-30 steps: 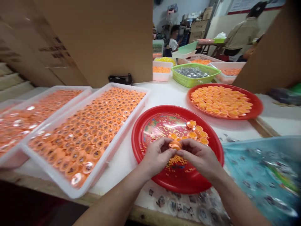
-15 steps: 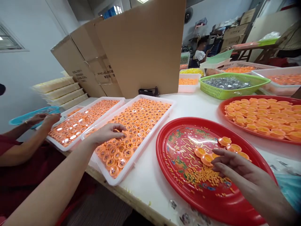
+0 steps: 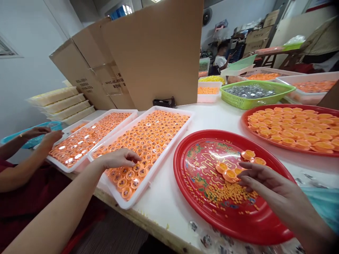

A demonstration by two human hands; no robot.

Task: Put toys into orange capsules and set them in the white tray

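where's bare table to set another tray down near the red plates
Bare white table runs between the white tray of orange capsules and the near red plate. More lies between that plate and the far red plate, below the green basket. Crowded: the tray under the left hand, and the near plate under the right hand.
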